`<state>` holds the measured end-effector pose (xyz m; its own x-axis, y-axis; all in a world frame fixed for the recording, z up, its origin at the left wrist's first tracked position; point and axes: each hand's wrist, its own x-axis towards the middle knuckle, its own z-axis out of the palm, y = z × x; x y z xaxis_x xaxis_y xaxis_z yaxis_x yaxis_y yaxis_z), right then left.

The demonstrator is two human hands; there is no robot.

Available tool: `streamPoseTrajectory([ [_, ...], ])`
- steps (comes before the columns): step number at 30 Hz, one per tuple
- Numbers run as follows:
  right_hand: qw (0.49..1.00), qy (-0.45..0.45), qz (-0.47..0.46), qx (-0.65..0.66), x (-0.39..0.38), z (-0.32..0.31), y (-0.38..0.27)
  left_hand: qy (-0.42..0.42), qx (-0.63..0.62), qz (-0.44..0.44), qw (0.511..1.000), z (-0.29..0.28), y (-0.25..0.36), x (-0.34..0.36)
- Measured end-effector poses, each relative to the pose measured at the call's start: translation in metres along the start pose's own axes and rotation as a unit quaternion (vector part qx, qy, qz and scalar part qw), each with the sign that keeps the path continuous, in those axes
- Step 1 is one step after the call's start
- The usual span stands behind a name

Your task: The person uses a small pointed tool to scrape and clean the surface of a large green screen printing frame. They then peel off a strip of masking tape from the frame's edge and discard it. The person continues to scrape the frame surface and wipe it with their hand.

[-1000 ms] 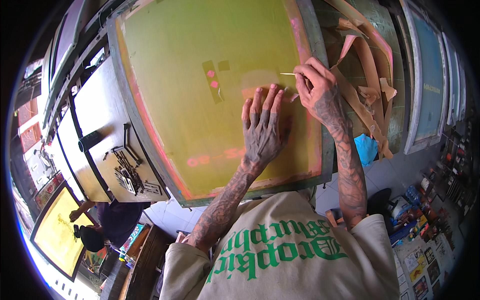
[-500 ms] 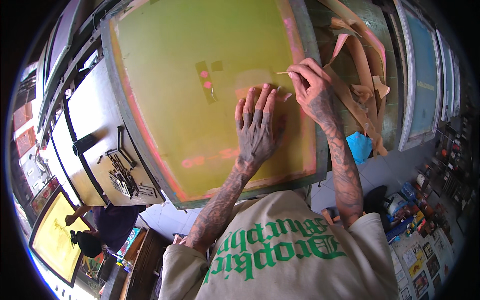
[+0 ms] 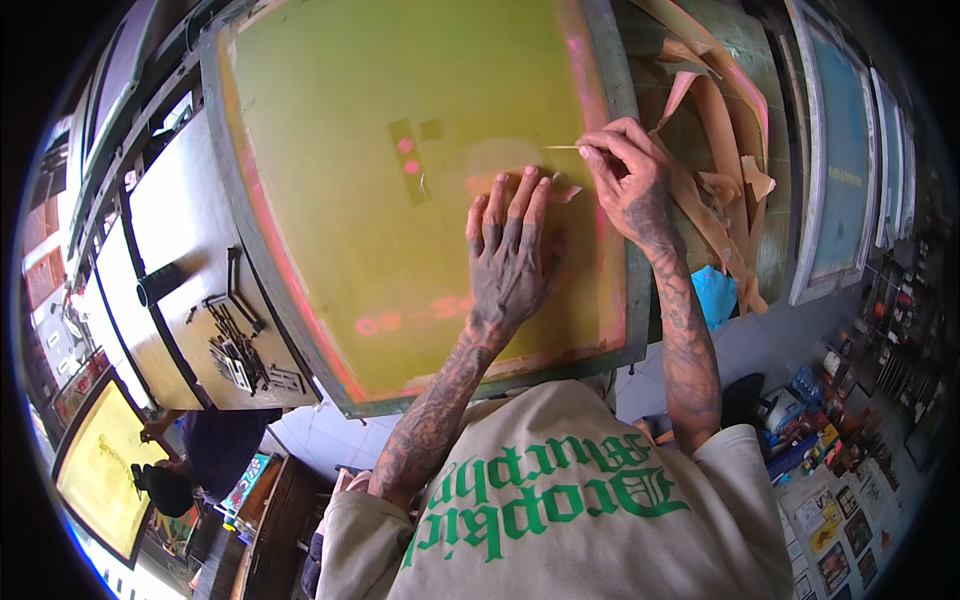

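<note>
A large printing screen [image 3: 330,140] with yellow-green mesh and a grey-green frame fills the upper middle of the view. My left hand [image 3: 512,255] lies flat on the mesh, fingers spread, fingertips on a strip of tan tape [image 3: 520,182]. My right hand [image 3: 628,175] is closed around a thin pale stick [image 3: 562,148] whose tip points left over the mesh, just above the tape. Two pink dots [image 3: 408,156] mark a darker patch left of the stick.
Peeled tan tape strips [image 3: 715,120] pile up right of the screen, beside a blue cloth [image 3: 715,295]. More framed screens [image 3: 845,150] lean at right. A board with metal parts [image 3: 235,345] lies at left. Another person [image 3: 190,460] works on a yellow screen [image 3: 100,470] lower left.
The view has shifted slightly. Both hands stay in nearly the same place on the screen, the right hand still pinching the stick.
</note>
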<state>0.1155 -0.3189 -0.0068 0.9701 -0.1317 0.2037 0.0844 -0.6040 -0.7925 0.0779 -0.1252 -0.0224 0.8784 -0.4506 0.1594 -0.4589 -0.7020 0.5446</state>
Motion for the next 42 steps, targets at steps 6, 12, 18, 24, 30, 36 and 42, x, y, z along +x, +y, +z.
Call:
streamPoseTrajectory([
  [6,0.999,-0.031,0.013,-0.021,0.006,-0.005,-0.004,0.003,-0.007,-0.003,1.0,0.0,0.001,-0.001],
  [12,0.998,-0.05,-0.004,-0.034,0.012,-0.005,-0.004,0.005,-0.004,-0.003,1.0,-0.001,0.0,-0.001],
  [18,0.999,-0.041,-0.014,-0.032,0.009,-0.001,0.0,0.005,-0.013,-0.009,1.0,-0.002,0.002,0.0],
  [24,0.999,-0.022,-0.006,-0.028,0.006,0.002,-0.003,0.013,-0.012,-0.005,1.0,0.0,0.0,-0.001],
  [30,0.999,-0.044,0.019,-0.02,0.003,-0.002,-0.003,0.019,-0.025,-0.004,1.0,-0.001,-0.001,-0.002],
  [36,0.998,-0.004,-0.028,-0.055,0.002,0.005,0.002,0.021,-0.029,-0.002,0.999,0.0,-0.001,-0.002],
  [42,0.998,0.026,-0.03,-0.049,-0.001,0.01,0.005,0.029,-0.038,0.002,0.999,0.0,-0.002,-0.002],
])
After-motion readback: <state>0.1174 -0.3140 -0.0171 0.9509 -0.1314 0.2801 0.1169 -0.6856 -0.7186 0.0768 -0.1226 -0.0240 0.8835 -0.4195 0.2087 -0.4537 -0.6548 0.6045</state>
